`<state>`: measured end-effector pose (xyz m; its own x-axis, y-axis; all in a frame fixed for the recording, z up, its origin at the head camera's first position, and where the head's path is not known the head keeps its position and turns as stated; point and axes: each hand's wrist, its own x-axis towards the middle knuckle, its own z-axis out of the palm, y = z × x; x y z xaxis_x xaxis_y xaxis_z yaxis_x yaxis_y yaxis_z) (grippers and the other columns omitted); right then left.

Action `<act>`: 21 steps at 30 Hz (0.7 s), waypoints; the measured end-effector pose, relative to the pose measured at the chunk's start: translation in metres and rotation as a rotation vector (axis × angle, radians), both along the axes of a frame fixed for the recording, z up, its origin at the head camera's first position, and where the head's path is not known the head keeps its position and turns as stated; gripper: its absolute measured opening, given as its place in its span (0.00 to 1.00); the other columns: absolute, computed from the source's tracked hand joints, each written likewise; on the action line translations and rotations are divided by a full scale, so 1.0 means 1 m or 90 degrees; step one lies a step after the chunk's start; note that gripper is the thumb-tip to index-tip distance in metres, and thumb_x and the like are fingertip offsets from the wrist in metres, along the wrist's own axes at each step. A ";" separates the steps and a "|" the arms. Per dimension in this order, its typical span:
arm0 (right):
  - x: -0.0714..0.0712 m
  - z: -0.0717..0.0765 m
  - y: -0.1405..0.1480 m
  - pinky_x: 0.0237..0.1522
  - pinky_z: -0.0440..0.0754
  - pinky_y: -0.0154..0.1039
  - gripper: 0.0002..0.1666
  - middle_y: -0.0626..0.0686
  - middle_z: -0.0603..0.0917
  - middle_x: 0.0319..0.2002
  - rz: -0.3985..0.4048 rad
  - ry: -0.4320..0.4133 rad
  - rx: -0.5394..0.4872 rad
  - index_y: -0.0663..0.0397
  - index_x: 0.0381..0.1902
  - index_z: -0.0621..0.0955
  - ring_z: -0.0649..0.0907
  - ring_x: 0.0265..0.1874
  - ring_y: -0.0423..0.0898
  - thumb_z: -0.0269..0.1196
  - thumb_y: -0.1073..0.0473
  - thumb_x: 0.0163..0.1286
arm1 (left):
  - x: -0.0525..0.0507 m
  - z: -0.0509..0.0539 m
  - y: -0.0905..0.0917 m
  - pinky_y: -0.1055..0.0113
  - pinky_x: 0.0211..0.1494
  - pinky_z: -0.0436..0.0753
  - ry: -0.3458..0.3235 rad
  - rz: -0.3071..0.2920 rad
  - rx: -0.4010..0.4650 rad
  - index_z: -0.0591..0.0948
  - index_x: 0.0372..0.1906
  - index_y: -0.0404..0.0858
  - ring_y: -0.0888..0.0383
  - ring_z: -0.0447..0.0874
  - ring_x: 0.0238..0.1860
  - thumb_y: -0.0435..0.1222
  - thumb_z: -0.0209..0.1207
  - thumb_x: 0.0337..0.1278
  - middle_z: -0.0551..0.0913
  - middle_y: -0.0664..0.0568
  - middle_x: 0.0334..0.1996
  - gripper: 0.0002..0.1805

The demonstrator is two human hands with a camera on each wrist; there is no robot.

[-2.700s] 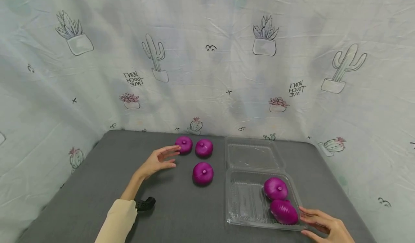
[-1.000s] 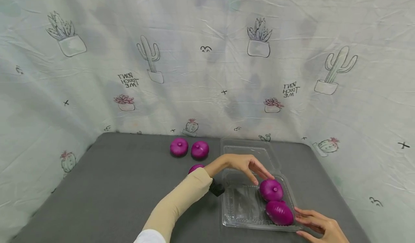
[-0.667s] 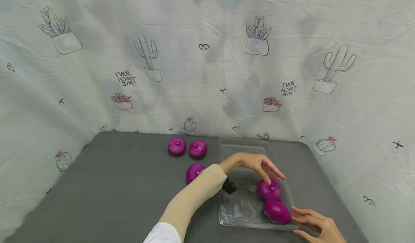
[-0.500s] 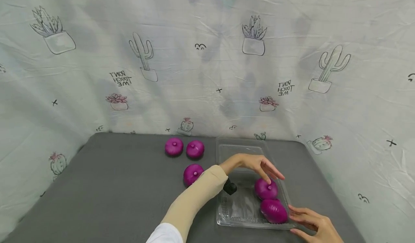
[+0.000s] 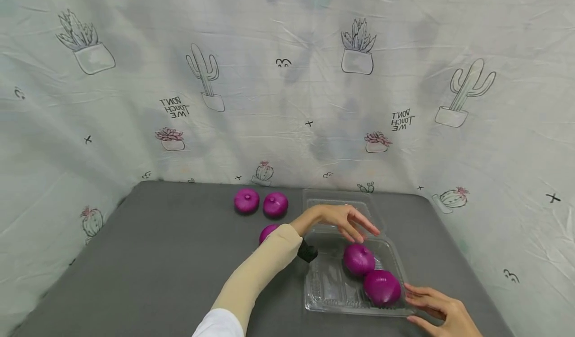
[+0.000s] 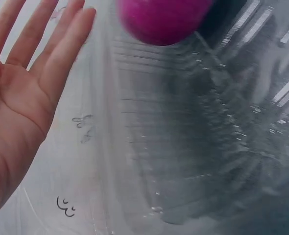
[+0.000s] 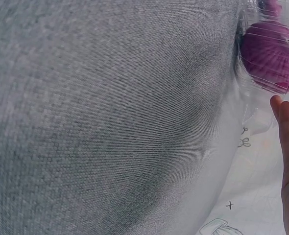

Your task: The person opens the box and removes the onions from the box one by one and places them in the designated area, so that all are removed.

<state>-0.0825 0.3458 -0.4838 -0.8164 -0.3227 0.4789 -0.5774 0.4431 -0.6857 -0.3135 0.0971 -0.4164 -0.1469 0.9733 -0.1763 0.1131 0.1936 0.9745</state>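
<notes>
Two purple onions sit inside the clear tray [image 5: 328,282], and the head view shows their arrangement has just changed. Half a second ago the hinge-side onion [image 5: 359,259] was nearer the tray's right wall; now it is closer to the tray's middle. The near onion [image 5: 382,288], touching it, has rolled to show a rounder face. The left hand [image 5: 340,218] has drawn back to the tray's hinge and its fingers look relaxed, gripping nothing. I judge this as one onion adjusted and let go. Left of the tray are three more: the far-left onion [image 5: 246,200], the onion beside it [image 5: 275,204] and the half-hidden onion [image 5: 268,231] behind the sleeve [image 5: 258,267]. So two of the five onions in view are in, and packing looks unfinished. The right hand [image 5: 437,311] is at the tray's near right corner, as before.

In the left wrist view the left palm is bare, fingers extended, apart from an onion inside the tray.

In the right wrist view the right fingers, fairly straight, have their tips against the tray's outer wall, seemingly steadying it; one onion shows through that wall.
</notes>
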 end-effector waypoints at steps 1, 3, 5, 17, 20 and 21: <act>0.000 0.000 0.000 0.35 0.82 0.27 0.23 0.51 0.83 0.49 0.001 0.003 0.000 0.65 0.40 0.85 0.82 0.45 0.31 0.73 0.78 0.42 | 0.001 -0.001 0.000 0.64 0.55 0.79 0.001 -0.004 -0.005 0.73 0.64 0.32 0.48 0.68 0.66 0.23 0.59 0.58 0.73 0.50 0.64 0.26; 0.000 0.001 0.000 0.35 0.82 0.27 0.23 0.52 0.83 0.48 0.001 0.004 0.000 0.65 0.40 0.85 0.82 0.45 0.31 0.73 0.78 0.42 | 0.004 -0.003 0.002 0.66 0.55 0.79 0.002 -0.015 -0.014 0.72 0.64 0.31 0.47 0.66 0.67 0.22 0.59 0.57 0.72 0.49 0.65 0.27; 0.000 0.001 0.000 0.35 0.81 0.27 0.23 0.51 0.83 0.48 -0.003 0.002 0.003 0.64 0.40 0.85 0.82 0.44 0.31 0.73 0.78 0.42 | 0.006 -0.006 0.003 0.68 0.55 0.78 0.003 -0.023 -0.020 0.71 0.65 0.31 0.48 0.64 0.68 0.21 0.60 0.56 0.70 0.48 0.66 0.29; -0.004 0.004 0.002 0.34 0.82 0.28 0.21 0.53 0.84 0.47 0.001 -0.006 0.004 0.63 0.39 0.85 0.83 0.43 0.32 0.74 0.76 0.43 | -0.001 -0.006 0.000 0.58 0.60 0.75 0.017 -0.031 0.021 0.68 0.66 0.27 0.44 0.67 0.66 0.18 0.60 0.53 0.66 0.38 0.67 0.32; -0.005 0.002 0.004 0.34 0.82 0.27 0.22 0.52 0.84 0.48 0.010 0.002 -0.001 0.64 0.39 0.85 0.83 0.44 0.32 0.73 0.78 0.42 | 0.000 -0.009 0.004 0.58 0.68 0.67 0.055 -0.075 0.030 0.64 0.68 0.26 0.49 0.64 0.68 0.17 0.61 0.50 0.63 0.37 0.69 0.37; -0.005 0.002 0.005 0.35 0.82 0.27 0.22 0.50 0.83 0.49 0.010 0.003 -0.003 0.64 0.39 0.85 0.83 0.44 0.32 0.73 0.78 0.42 | 0.000 -0.009 0.006 0.59 0.69 0.65 0.063 -0.090 0.017 0.63 0.68 0.26 0.53 0.63 0.69 0.17 0.62 0.49 0.62 0.38 0.70 0.38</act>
<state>-0.0874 0.3505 -0.4822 -0.8093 -0.3332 0.4837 -0.5870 0.4313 -0.6851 -0.3132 0.1028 -0.4258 -0.0240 0.9897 -0.1409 0.2323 0.1426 0.9621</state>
